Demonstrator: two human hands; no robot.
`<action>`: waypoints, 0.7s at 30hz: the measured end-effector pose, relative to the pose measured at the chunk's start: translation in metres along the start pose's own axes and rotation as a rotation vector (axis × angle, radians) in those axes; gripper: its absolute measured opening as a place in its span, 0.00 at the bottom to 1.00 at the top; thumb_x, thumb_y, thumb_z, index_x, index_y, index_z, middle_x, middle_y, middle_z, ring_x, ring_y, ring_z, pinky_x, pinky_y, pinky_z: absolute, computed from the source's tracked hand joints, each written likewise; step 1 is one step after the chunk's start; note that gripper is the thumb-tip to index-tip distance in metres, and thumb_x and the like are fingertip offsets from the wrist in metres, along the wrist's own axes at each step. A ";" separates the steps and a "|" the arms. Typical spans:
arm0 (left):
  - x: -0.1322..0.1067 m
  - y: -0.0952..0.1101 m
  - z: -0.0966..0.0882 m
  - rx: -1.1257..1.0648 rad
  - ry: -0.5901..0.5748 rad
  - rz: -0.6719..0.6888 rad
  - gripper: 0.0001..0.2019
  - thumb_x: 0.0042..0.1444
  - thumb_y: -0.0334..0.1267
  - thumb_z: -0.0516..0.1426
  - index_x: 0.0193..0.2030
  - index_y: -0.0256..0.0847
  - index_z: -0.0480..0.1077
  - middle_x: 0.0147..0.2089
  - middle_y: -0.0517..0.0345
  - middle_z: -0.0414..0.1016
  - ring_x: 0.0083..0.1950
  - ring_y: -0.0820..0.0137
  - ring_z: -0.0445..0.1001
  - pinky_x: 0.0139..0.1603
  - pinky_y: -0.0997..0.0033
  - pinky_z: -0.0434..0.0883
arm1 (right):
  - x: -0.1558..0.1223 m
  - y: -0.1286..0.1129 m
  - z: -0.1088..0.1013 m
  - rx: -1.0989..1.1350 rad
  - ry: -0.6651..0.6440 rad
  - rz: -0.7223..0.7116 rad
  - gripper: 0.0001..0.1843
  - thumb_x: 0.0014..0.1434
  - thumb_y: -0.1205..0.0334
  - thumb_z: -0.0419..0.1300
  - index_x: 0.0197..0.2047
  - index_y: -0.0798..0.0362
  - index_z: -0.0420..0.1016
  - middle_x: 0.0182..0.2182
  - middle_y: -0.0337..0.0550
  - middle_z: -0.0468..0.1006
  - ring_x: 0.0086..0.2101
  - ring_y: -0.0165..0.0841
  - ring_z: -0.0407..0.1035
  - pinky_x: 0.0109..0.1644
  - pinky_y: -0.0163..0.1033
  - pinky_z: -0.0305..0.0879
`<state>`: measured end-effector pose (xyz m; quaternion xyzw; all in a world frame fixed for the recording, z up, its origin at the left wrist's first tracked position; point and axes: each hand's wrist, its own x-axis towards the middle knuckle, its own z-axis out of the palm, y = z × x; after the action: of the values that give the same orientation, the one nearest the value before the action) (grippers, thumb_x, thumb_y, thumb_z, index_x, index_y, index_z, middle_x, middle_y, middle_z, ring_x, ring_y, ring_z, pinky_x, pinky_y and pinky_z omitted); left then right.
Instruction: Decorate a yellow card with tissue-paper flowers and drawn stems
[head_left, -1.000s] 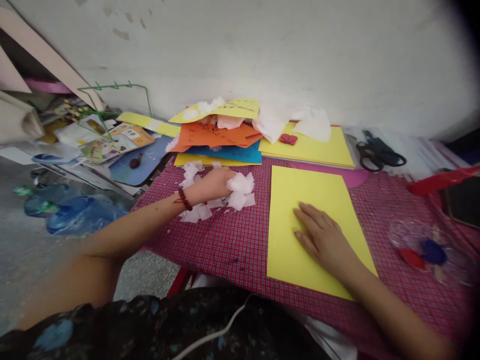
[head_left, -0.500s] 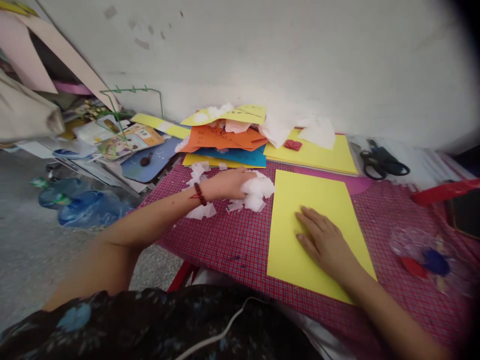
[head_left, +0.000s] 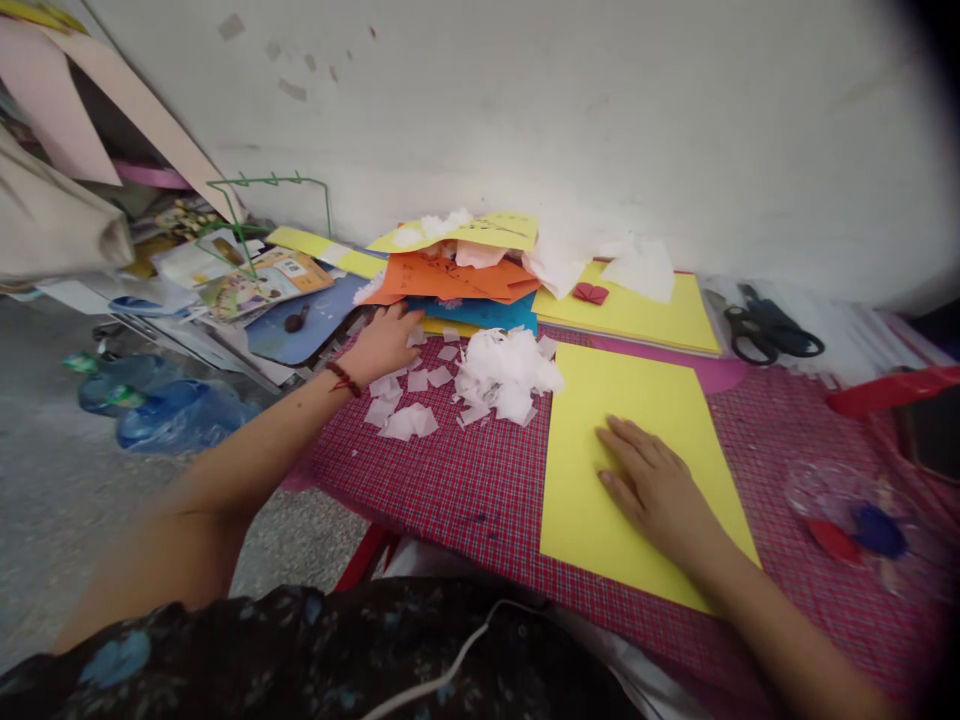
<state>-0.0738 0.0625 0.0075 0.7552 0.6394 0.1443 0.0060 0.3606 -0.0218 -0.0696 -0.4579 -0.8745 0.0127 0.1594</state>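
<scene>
My right hand (head_left: 656,490) lies flat with its fingers stretched out on a plain yellow sheet of paper (head_left: 585,510). Over at the left, my left hand (head_left: 384,345) reaches palm down among loose white paper squares (head_left: 409,420), fingers a little apart, beside the stack of colored sheets. Nothing shows in its fingers, though its underside is hidden. Between the hands sits a pile of white tissue paper scraps (head_left: 510,370), touching or just beside the yellow sheet's left edge.
Behind stand stacked orange sheets (head_left: 450,278) and yellow sheets (head_left: 652,315) with a folded red paper piece (head_left: 590,293). Black scissors (head_left: 772,325) lie at back right. A clear plastic dish (head_left: 832,490) is at right. Booklets (head_left: 270,280) and a green wire rack (head_left: 277,180) stand left.
My left hand has left the tissue pile and moved left to the scattered squares, leaving the pile in full view. My right hand stays on the yellow sheet.
</scene>
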 end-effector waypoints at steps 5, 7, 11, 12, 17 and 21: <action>0.008 0.000 0.022 -0.101 0.092 -0.083 0.12 0.56 0.29 0.51 0.44 0.36 0.73 0.53 0.44 0.70 0.55 0.57 0.68 0.59 0.55 0.65 | 0.000 0.000 -0.002 -0.013 -0.015 0.003 0.26 0.69 0.52 0.49 0.64 0.56 0.66 0.66 0.55 0.66 0.64 0.46 0.61 0.66 0.57 0.60; 0.010 0.005 0.020 -0.154 0.085 -0.121 0.09 0.55 0.29 0.51 0.38 0.35 0.73 0.46 0.46 0.73 0.48 0.60 0.71 0.51 0.59 0.69 | 0.001 0.000 -0.003 -0.010 -0.022 0.003 0.27 0.69 0.52 0.49 0.64 0.57 0.66 0.65 0.56 0.66 0.64 0.46 0.61 0.66 0.56 0.60; 0.011 0.024 0.002 -0.316 0.004 -0.134 0.10 0.58 0.37 0.53 0.41 0.36 0.73 0.37 0.52 0.76 0.36 0.69 0.72 0.37 0.69 0.70 | 0.000 0.001 -0.002 0.011 -0.025 0.012 0.26 0.68 0.52 0.50 0.65 0.55 0.66 0.65 0.55 0.66 0.64 0.46 0.61 0.66 0.56 0.60; 0.012 0.029 -0.003 -0.391 -0.059 -0.100 0.12 0.60 0.40 0.54 0.44 0.37 0.73 0.38 0.53 0.77 0.35 0.71 0.72 0.35 0.71 0.69 | 0.000 0.001 -0.001 0.016 -0.021 0.014 0.26 0.68 0.52 0.50 0.65 0.54 0.66 0.65 0.55 0.66 0.64 0.46 0.61 0.66 0.57 0.60; 0.029 0.039 -0.014 -0.359 -0.218 0.076 0.17 0.63 0.43 0.50 0.50 0.37 0.73 0.43 0.52 0.77 0.37 0.71 0.72 0.38 0.72 0.69 | 0.000 0.002 0.000 0.018 -0.006 0.006 0.26 0.68 0.52 0.50 0.65 0.53 0.66 0.65 0.54 0.67 0.64 0.46 0.62 0.66 0.58 0.61; 0.039 0.036 0.000 -0.097 -0.238 0.176 0.15 0.48 0.29 0.57 0.45 0.38 0.75 0.43 0.52 0.76 0.46 0.63 0.72 0.51 0.65 0.69 | 0.000 0.001 -0.001 0.010 -0.010 0.000 0.25 0.68 0.52 0.50 0.65 0.52 0.66 0.65 0.53 0.66 0.64 0.45 0.62 0.66 0.57 0.61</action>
<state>-0.0339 0.0942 0.0223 0.8189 0.5577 0.0845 0.1055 0.3617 -0.0214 -0.0684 -0.4571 -0.8752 0.0191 0.1572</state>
